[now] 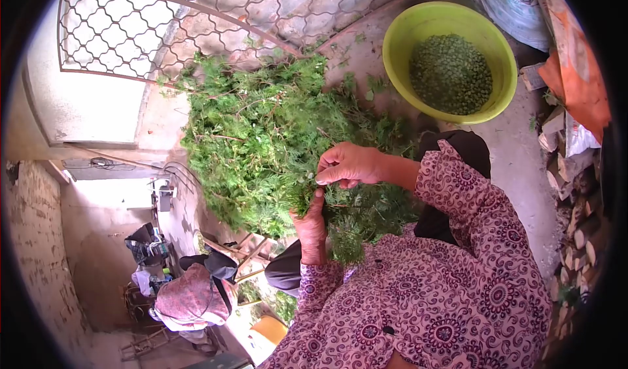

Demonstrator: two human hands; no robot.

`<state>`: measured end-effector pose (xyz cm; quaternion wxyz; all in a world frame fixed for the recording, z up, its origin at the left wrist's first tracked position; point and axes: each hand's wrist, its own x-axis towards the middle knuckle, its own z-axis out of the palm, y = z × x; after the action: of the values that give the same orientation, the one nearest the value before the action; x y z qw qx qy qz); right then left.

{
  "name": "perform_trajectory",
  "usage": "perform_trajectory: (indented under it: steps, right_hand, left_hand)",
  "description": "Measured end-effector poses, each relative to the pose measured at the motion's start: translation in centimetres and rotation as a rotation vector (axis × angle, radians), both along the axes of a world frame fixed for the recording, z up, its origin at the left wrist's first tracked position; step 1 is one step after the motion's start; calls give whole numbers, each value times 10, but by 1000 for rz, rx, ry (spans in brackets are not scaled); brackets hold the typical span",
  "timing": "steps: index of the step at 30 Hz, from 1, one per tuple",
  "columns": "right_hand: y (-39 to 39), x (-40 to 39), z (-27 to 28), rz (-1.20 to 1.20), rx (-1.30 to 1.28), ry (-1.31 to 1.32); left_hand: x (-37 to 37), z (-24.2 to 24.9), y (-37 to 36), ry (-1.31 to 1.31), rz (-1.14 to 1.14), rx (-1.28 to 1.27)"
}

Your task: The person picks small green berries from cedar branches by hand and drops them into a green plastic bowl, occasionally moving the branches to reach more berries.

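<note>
My left hand (pixel 310 228) is closed around a leafy green sprig (pixel 297 195), whose feathery leaves stick out past the fingers. Just above it, my right hand (pixel 350 165) is pinched at the sprig's upper part, thumb and forefinger together; whatever lies between those fingertips is too small to name. Both hands almost touch. Beneath and beyond them a large heap of cut green plants (pixel 248 133) covers the floor. More greenery (pixel 347 238) hangs or lies beside my left wrist, near my lap.
A yellow-green tub (pixel 399 74) of small green pods or berries (pixel 451 74) stands at upper right. A metal grille (pixel 183 2) borders the heap. Firewood (pixel 579 258) and bags (pixel 513 9) line the right. Another person (pixel 193 297) sits at lower left by a yellow container (pixel 268 330).
</note>
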<state>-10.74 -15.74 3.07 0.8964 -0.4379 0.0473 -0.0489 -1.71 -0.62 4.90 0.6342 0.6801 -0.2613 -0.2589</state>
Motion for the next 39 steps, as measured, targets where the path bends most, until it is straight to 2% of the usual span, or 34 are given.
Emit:
perform_trajectory:
  steps: [2,8,10,14,16,20,23,25,27,29,31,33,35,37,39]
  right_hand:
    - [1,-1,2,-16,-66,22]
    - [-2,-6,6,-78,-230,82]
    - [-1,-6,8,-95,-372,99]
    - [-1,-6,9,-129,-407,86]
    - [1,-3,3,-90,-82,44]
    - [2,1,-10,18,84,0]
    - [1,1,-12,46,198,-18]
    - [-9,0,-9,19,382,-223]
    - [-15,-2,-5,12,375,-288]
    - [-17,-8,7,-141,290,-84]
    - [-17,-7,4,-111,238,-92]
    - [-13,-9,6,-41,-13,-54]
    - [-10,-9,6,-24,-84,-47]
    - [-7,-8,6,-50,-265,3]
    - [-6,-4,2,-53,-271,9]
  left_hand:
    - [-3,2,-2,-83,-9,65]
    - [-7,2,-8,-110,-57,34]
    - [-8,5,-8,-136,-77,58]
    - [-8,4,-7,-149,-80,109]
    - [-7,3,-6,-70,-68,92]
    - [-5,-6,1,164,-25,-18]
    - [2,-12,8,240,-76,-41]
    - [12,-17,16,311,-37,-3]
    - [16,-19,19,380,4,37]
    - [9,-10,13,204,13,39]
    - [4,-3,10,163,-9,39]
    - [-1,1,6,124,-31,39]
    - [-5,2,5,42,-79,58]
    - [-2,-3,6,-3,-93,62]
    - [-4,-5,4,-23,-68,61]
